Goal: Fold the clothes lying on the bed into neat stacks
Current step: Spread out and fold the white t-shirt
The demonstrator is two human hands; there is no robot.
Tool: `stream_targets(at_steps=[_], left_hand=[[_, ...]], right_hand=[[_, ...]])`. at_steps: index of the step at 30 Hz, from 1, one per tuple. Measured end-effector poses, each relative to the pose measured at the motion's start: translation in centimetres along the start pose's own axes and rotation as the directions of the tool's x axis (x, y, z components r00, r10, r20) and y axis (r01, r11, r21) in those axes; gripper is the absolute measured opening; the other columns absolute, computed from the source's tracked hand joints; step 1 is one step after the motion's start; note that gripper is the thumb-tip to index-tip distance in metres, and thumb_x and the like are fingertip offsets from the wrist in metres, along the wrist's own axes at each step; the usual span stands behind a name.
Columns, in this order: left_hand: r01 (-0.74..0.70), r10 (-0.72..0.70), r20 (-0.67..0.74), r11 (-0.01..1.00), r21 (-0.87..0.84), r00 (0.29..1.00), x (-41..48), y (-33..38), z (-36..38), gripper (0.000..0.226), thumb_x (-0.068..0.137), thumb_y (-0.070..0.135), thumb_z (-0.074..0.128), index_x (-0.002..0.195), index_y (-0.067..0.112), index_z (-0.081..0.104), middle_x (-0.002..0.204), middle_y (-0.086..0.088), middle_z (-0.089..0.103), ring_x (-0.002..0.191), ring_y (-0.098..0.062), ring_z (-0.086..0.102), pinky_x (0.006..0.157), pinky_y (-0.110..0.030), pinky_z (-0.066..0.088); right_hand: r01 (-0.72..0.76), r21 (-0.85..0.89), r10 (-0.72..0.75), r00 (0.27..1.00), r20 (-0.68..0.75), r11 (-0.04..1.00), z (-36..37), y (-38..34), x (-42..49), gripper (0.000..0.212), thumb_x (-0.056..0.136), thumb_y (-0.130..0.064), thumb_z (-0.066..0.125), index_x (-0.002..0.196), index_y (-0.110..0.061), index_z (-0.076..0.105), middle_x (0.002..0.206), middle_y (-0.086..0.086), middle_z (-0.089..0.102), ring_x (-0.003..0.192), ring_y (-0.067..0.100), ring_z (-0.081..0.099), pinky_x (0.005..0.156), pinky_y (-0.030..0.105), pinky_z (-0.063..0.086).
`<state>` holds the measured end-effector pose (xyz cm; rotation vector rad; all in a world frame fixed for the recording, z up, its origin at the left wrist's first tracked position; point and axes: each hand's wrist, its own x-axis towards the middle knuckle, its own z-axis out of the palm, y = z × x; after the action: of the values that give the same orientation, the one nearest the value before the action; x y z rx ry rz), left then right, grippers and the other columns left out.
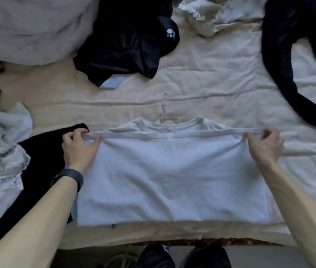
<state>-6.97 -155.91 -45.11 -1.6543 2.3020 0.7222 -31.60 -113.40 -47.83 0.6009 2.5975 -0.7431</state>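
Two hands hold one white T-shirt [172, 171] by a banded edge drawn taut between them. The shirt lies flat on the cream bed sheet [211, 84], toward 6 o'clock in the view and near the bed's edge. Its collar and label point to 12 o'clock, just beyond the held edge.

- **Left hand** [78, 146]: at the shirt's 9 o'clock corner, with the thumb and curled fingers pinching the band. A dark wristband [70, 177] sits on the wrist.
- **Right hand** [265, 144]: at the 3 o'clock corner, with the thumb and bent fingers pinching the other end of the same band.

A black garment [41, 161] lies partly under the left forearm at 9 o'clock, touching the shirt's side. A crumpled pale cloth [0, 151] lies beyond it at the frame's edge. At 11 o'clock a heaped black garment with a paw print [126, 45] rests on a light blue piece [110, 83], beside a grey duvet [27, 26]. A crumpled white cloth [211, 16] lies at 1 o'clock. A long dark garment [288, 55] trails from 2 toward 3 o'clock, well apart from the shirt.
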Motion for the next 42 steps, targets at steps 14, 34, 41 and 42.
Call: stream_targets(at_steps=[14, 34, 41, 42], left_hand=[[0.095, -0.113, 0.003, 0.822, -0.561, 0.994, 0.5, 0.4, -2.9, 0.028, 0.085, 0.017, 0.079, 0.098, 0.021, 0.054, 0.102, -0.002, 0.063, 0.096, -0.018, 0.060, 0.084, -0.028, 0.050], [0.061, -0.183, -0.189, 0.854, -0.516, 0.965, 3.9, 2.7, 0.2, 0.038, 0.087, 0.028, 0.076, 0.118, 0.014, 0.061, 0.109, 0.004, 0.068, 0.097, -0.011, 0.063, 0.084, -0.016, 0.046], [-0.331, 0.356, -0.262, 0.934, 0.135, 0.897, -1.3, 2.6, 4.1, 0.054, 0.090, 0.046, 0.060, 0.134, 0.016, 0.051, 0.143, -0.014, 0.049, 0.125, -0.037, 0.048, 0.099, -0.051, 0.039], [-0.450, 0.479, -0.183, 0.875, 0.177, 0.859, -3.8, 2.7, 5.5, 0.056, 0.091, 0.048, 0.056, 0.137, 0.018, 0.051, 0.148, -0.012, 0.047, 0.131, -0.034, 0.046, 0.103, -0.051, 0.035]], right_hand=[[0.081, 0.307, -0.053, 0.994, -0.097, 0.948, -1.4, -1.0, 1.5, 0.021, 0.089, -0.038, 0.058, 0.106, -0.027, 0.062, 0.099, -0.003, 0.062, 0.094, 0.014, 0.056, 0.088, 0.030, 0.045], [0.025, 0.275, 0.022, 0.986, -0.168, 0.961, 1.7, -3.0, 3.3, 0.029, 0.100, -0.027, 0.051, 0.121, -0.009, 0.059, 0.105, -0.003, 0.059, 0.098, 0.012, 0.053, 0.076, 0.011, 0.032], [0.322, -0.188, -0.359, 0.909, -0.212, 0.928, 4.4, -2.3, -3.6, 0.059, 0.093, -0.041, 0.052, 0.142, -0.008, 0.050, 0.151, 0.016, 0.046, 0.138, 0.036, 0.041, 0.111, 0.047, 0.031], [0.453, -0.254, -0.496, 0.856, -0.144, 0.855, 5.5, -1.8, -6.0, 0.059, 0.093, -0.043, 0.051, 0.141, -0.008, 0.052, 0.151, 0.016, 0.047, 0.137, 0.036, 0.043, 0.110, 0.049, 0.032]])
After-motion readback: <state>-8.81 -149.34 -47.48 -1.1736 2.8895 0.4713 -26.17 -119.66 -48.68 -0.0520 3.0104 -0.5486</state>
